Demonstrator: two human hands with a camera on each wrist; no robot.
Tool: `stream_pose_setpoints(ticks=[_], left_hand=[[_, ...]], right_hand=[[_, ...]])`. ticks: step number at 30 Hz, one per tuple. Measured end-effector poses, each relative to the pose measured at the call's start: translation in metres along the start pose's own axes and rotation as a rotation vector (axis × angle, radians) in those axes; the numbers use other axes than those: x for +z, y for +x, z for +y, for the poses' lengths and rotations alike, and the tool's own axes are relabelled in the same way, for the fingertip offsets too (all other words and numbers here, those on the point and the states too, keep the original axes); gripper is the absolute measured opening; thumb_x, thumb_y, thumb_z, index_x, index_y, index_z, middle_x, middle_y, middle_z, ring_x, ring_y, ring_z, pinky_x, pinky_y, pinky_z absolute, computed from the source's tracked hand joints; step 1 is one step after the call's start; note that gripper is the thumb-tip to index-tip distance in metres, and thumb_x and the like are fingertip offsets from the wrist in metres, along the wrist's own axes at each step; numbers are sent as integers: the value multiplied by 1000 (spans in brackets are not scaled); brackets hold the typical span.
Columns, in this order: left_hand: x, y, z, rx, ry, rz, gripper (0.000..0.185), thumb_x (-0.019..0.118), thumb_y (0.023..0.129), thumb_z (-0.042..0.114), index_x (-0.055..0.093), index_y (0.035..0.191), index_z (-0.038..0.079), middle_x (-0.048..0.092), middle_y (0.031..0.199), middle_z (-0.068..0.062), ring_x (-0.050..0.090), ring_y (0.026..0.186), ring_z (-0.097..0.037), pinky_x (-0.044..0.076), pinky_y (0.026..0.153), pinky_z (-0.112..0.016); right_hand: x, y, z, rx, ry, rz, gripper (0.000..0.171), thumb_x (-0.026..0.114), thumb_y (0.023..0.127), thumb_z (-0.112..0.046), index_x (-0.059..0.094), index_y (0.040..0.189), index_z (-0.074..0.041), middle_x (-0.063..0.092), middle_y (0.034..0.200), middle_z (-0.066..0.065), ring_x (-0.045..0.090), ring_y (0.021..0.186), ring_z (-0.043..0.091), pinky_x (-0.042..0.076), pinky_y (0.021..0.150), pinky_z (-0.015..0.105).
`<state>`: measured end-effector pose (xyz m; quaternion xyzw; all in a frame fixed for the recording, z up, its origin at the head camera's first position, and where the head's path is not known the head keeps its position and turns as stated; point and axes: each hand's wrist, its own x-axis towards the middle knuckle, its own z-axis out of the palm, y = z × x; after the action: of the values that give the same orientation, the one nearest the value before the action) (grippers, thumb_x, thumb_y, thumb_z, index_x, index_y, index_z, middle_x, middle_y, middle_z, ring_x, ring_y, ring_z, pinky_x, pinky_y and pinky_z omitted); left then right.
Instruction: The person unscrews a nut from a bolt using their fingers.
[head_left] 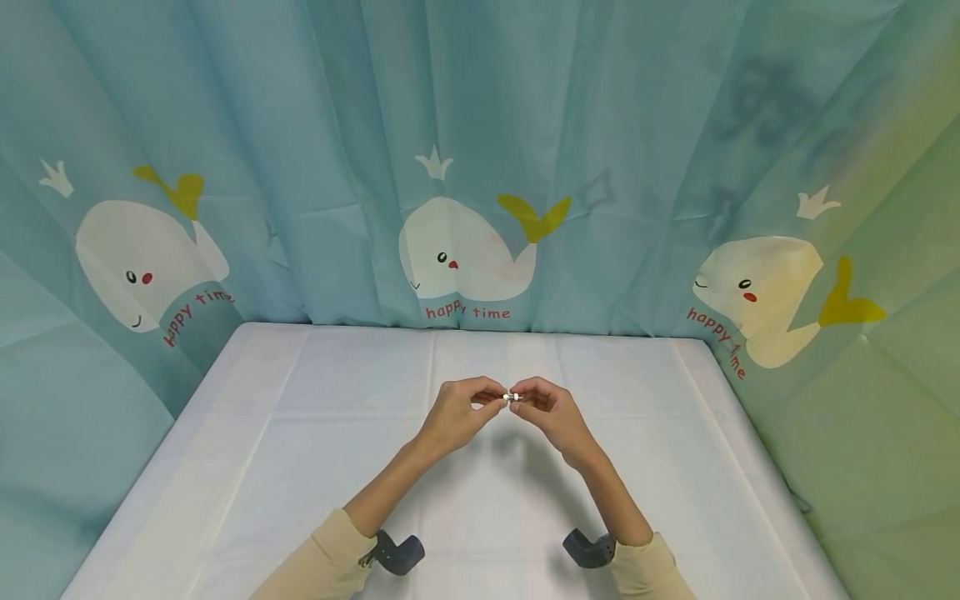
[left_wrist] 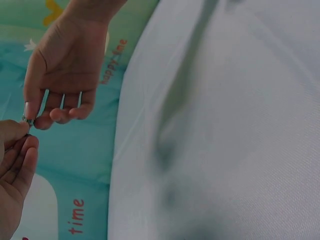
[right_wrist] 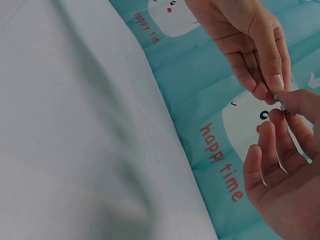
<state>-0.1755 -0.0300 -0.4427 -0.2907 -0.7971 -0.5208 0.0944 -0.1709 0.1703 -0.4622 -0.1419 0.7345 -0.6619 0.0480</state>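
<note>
A small silvery metal piece, bolt-like in shape, is held up above the white table between the two hands. My left hand pinches one end with thumb and fingertips. From the other side my right hand grips the opposite end between thumb and forefinger. In the left wrist view, the metal piece is mostly covered by fingertips. The right wrist view shows the metal piece where the two thumbs nearly meet; the right hand's other fingers are spread and loosely bent. Its exact kind is too small to tell.
A white cloth covers the table, with the hands' shadows on it. Behind it and at the sides hangs a blue-green curtain with whale prints. Dark curved devices are strapped at both wrists.
</note>
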Motion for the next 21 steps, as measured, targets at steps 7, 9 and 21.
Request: stream_pose_setpoints(ticks=[7,9,21], left_hand=[[-1,0,1,-17,18,-2,8,75,88,0,75,95,2,74,89,-6,71,81,-17,58,76,-24],[-1,-1,1,-21,19,-4,7,74,88,0,75,95,2,74,89,-6,71,81,-16,58,76,-24],[-2,0,0,-16,-6,-8,7,74,88,-1,74,95,2,74,89,-5,71,80,-15,58,77,-24]], right_hand=[[2,0,-1,-26,6,11,23,70,92,-1,64,113,5,63,106,12,62,88,18,54,78,26],[2,0,-1,-29,6,10,23,70,92,0,64,113,5,62,106,12,62,88,19,54,78,26],[3,-1,-3,70,-5,-14,31,64,99,-20,64,119,3,66,108,16,62,89,22,55,86,42]])
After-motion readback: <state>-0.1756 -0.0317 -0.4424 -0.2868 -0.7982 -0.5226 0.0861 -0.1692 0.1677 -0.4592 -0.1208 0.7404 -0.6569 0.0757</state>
